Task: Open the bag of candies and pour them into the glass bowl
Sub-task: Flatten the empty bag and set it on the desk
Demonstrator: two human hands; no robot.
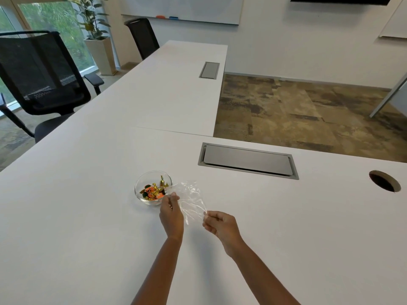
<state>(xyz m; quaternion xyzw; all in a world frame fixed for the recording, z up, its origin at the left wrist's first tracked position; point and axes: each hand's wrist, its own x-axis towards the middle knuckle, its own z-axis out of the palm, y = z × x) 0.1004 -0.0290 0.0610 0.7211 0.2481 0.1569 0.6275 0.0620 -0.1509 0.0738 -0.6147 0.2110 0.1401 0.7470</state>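
Office meeting room: long white table (110,194), mesh chairs (41,73), whiteboard (182,8).

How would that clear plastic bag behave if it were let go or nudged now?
The clear plastic bag looks empty, with the wrapped candies in the glass bowl, so it is probably very light. It crumples between both hands, so it is likely floppy and would slide easily.

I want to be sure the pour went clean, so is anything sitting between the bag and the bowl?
Nothing visible does. The bag, pinched by the left hand and right hand, looks empty and reaches the bowl rim; the candies lie inside.
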